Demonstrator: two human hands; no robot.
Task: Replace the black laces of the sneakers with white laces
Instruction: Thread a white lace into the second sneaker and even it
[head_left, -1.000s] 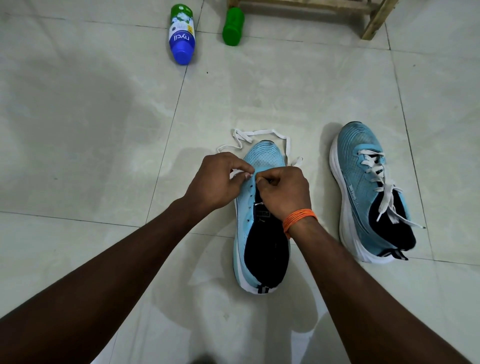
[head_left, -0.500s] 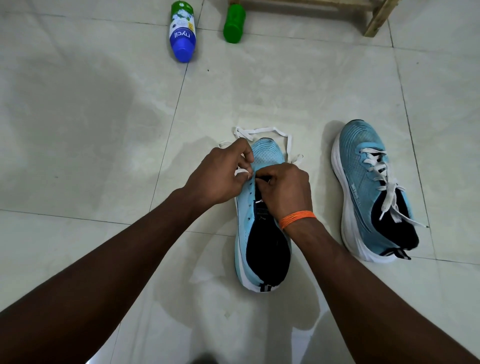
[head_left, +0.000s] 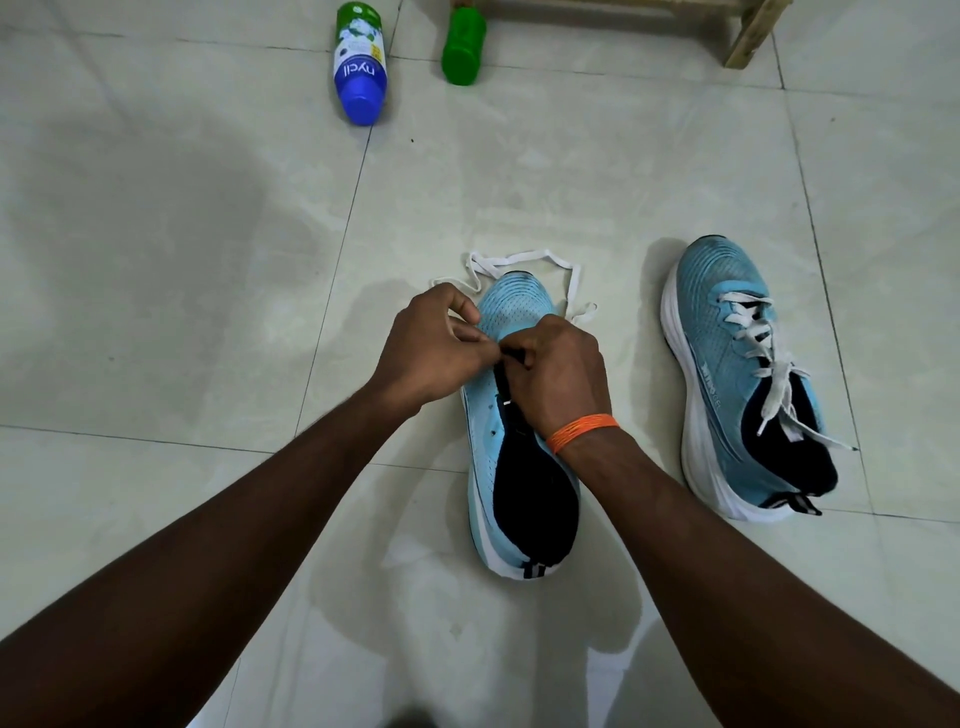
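Two light blue sneakers sit on a pale tiled floor (head_left: 208, 260). The near sneaker (head_left: 519, 467) points away from the viewer and shows empty eyelets along its left side; its right side is hidden by the right hand (head_left: 558, 374). A white lace (head_left: 524, 255) loops loosely on the floor around its toe, and one strand disappears behind the left hand (head_left: 431, 353). That hand has its fingers curled, thumb and forefinger pinching the lace at the front eyelets. The right hand, with an orange thread band (head_left: 582, 431) on its wrist, curls its fingers onto the sneaker's opening; its fingertips are out of sight. The other sneaker (head_left: 727, 364), to the right and apart, is already laced in white. At the top edge lie a blue-capped bottle (head_left: 360, 62) and a green bottle (head_left: 463, 47), both partly cut off, beside a wooden frame (head_left: 748, 36).
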